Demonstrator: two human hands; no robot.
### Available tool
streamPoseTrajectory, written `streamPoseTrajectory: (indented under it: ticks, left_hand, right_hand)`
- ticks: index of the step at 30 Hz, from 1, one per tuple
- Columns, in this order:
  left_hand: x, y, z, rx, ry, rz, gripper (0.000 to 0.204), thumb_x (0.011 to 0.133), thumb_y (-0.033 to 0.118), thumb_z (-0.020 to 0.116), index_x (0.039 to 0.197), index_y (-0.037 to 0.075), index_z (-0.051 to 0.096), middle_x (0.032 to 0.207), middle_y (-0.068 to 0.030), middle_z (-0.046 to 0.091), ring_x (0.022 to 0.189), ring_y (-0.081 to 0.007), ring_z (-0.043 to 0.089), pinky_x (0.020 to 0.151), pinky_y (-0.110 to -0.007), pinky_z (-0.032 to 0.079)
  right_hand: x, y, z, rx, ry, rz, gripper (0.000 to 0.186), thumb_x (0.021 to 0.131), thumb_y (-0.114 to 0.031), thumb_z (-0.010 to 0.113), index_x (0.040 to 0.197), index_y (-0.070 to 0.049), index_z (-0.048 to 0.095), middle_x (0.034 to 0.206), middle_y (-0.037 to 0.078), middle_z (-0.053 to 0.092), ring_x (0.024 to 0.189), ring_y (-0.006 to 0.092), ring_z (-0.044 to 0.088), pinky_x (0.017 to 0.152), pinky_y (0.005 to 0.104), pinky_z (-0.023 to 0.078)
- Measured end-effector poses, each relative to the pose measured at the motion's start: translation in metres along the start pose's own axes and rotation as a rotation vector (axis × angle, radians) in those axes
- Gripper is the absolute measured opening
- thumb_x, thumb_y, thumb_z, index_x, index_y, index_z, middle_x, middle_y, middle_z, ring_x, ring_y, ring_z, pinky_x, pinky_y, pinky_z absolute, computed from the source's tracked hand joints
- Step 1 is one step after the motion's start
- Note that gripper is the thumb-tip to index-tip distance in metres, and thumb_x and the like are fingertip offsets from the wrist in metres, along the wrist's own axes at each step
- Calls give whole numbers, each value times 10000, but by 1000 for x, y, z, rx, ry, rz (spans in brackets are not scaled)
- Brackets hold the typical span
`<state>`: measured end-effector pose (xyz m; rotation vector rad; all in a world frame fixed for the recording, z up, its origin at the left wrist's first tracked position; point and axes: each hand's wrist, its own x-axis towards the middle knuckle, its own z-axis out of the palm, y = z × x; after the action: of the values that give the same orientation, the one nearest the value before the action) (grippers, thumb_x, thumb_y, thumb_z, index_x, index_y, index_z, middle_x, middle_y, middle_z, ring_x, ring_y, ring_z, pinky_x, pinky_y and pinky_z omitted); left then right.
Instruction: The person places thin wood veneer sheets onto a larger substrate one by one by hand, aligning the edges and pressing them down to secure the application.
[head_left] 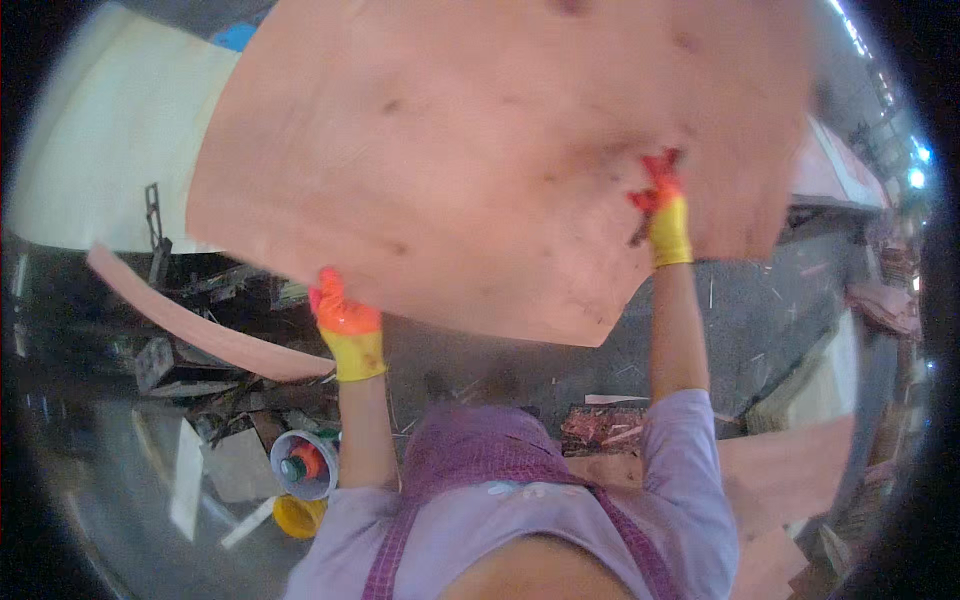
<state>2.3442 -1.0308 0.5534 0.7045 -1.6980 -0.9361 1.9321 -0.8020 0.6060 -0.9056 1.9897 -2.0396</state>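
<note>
A large, thin pinkish-brown wood veneer sheet point(450, 180) with dark knots spreads in front of me, its near edge curved. My left hand point(347, 315), in an orange and yellow rubber glove, is closed at the sheet's near left edge. A long narrow veneer strip point(200, 325) curves away to the left from beside this glove; whether the hand also grips it I cannot tell. My right hand point(662, 200), in a red and yellow glove, reaches over the sheet's right part with fingers apart, next to a notch in the near edge. A dark smudge or fragment shows beside its fingers.
Paler sheets point(110, 130) lie at the far left. Low on the left stand a white bucket point(302, 465) with bottles inside and a yellow object point(298, 516). More veneer pieces point(790, 470) lie at the right. Scraps litter the dark floor point(480, 370).
</note>
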Motion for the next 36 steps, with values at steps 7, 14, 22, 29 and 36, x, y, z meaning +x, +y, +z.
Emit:
streamPoseTrajectory:
  ticks: [7, 14, 22, 29, 36]
  left_hand:
    - [-71, -135, -64, -616, 96, -846, 340, 890, 237, 483, 1155, 25, 480, 1121, -120, 539, 1043, -265, 529, 918, -434, 437]
    - [-152, -325, -102, -953, 360, -1245, 275, 825, 396, 564, 896, 131, 592, 772, -41, 629, 508, -188, 524, 406, -325, 413]
    - [-98, -240, -115, -676, 169, -1297, 176, 829, 298, 582, 873, 129, 561, 736, -1, 584, 481, -140, 470, 377, -247, 352]
    - [-40, -156, -113, -599, -20, -1455, 355, 834, 455, 545, 902, 107, 563, 715, -47, 591, 574, -165, 538, 450, -262, 441]
    - [54, -154, -141, -104, -1005, -1754, 509, 836, 503, 515, 932, 8, 581, 801, -136, 642, 643, -229, 615, 564, -307, 500]
  right_hand:
    - [-158, 128, 147, 94, -252, 462, 486, 857, -419, 534, 1247, -148, 436, 954, 66, 618, 557, 121, 549, 475, 254, 462]
    - [-306, 143, 104, 285, 172, 1129, 437, 814, -402, 611, 1150, -160, 474, 859, 62, 606, 526, 127, 541, 424, 260, 434]
    - [-297, 193, 84, 860, 604, 1057, 553, 729, -482, 675, 1134, -164, 473, 979, 50, 568, 730, 168, 553, 483, 262, 443]
    - [-266, 247, 99, 869, 609, 906, 412, 775, -376, 638, 1099, -149, 523, 998, 6, 580, 817, 189, 559, 569, 317, 441]
    - [-247, 229, 108, 510, 698, 1046, 310, 833, -271, 562, 1069, -71, 587, 998, 33, 622, 637, 156, 550, 501, 292, 421]
